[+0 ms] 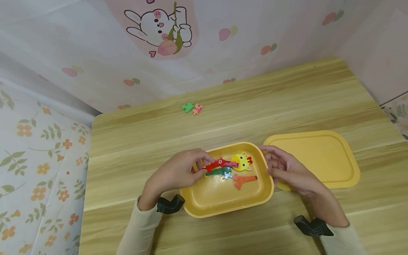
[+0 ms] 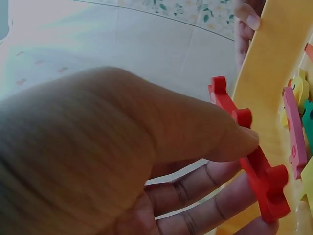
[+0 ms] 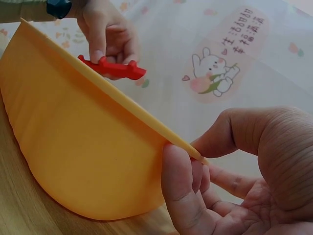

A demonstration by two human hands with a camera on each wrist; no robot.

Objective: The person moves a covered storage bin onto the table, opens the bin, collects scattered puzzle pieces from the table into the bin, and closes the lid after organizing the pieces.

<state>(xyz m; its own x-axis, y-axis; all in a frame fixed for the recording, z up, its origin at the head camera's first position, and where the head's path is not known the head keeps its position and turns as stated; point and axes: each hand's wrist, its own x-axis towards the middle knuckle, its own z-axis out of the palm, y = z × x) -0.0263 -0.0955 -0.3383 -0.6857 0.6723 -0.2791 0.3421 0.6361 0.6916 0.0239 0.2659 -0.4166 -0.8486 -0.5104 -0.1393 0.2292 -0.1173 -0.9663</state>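
Observation:
My left hand (image 1: 180,168) pinches a red wooden puzzle piece (image 1: 214,165) with knobbed edges between thumb and fingers, over the left part of a yellow plastic box (image 1: 220,203). Inside the box lie a yellow giraffe-head piece (image 1: 241,163), an orange piece (image 1: 247,179), a green piece (image 1: 215,172), a light blue piece (image 1: 227,175) and a pink piece (image 2: 295,129). At the box's right end, my right hand (image 1: 291,170) grips the rim; the right wrist view shows thumb and fingers on either side of the box edge (image 3: 122,100).
A flat yellow lid (image 1: 313,159) lies on the wooden table (image 1: 137,141) to the right, partly behind the right hand. Toward the back edge sit a green puzzle piece (image 1: 188,107) and an orange-pink one (image 1: 197,109). A patterned cloth (image 1: 89,53) hangs behind the table.

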